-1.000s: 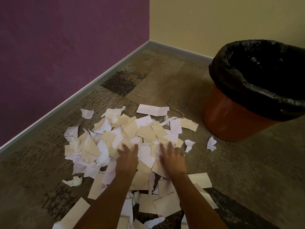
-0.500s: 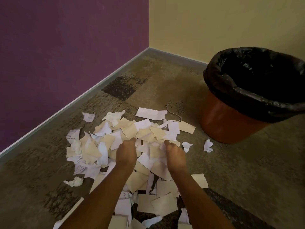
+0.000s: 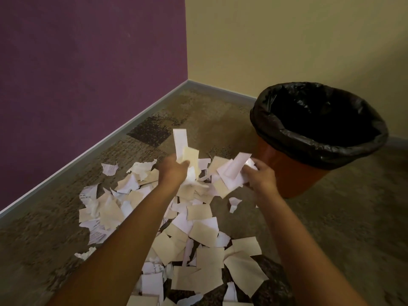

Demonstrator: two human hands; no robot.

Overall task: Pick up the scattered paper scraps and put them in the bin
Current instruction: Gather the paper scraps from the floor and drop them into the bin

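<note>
A pile of white and cream paper scraps [image 3: 205,230] lies scattered on the carpet in front of me. My left hand [image 3: 171,171] is raised above the pile, shut on a bunch of scraps [image 3: 185,151] that stick upward. My right hand [image 3: 261,178] is also lifted, shut on another bunch of scraps [image 3: 231,173]. Both hands are just left of the orange bin [image 3: 295,173], which has a black liner [image 3: 318,149] and an open dark mouth. Some scraps hang loosely between the two hands.
A purple wall [image 3: 88,85] runs along the left and a yellow wall [image 3: 287,40] along the back, meeting in a corner. A grey baseboard [image 3: 88,151] borders the patterned carpet [image 3: 353,217]. A few stray scraps [image 3: 234,203] lie near the bin's base.
Both hands closed on scraps in the pile and lifted them up off the carpet, toward the bin. The camera view rose with them.
</note>
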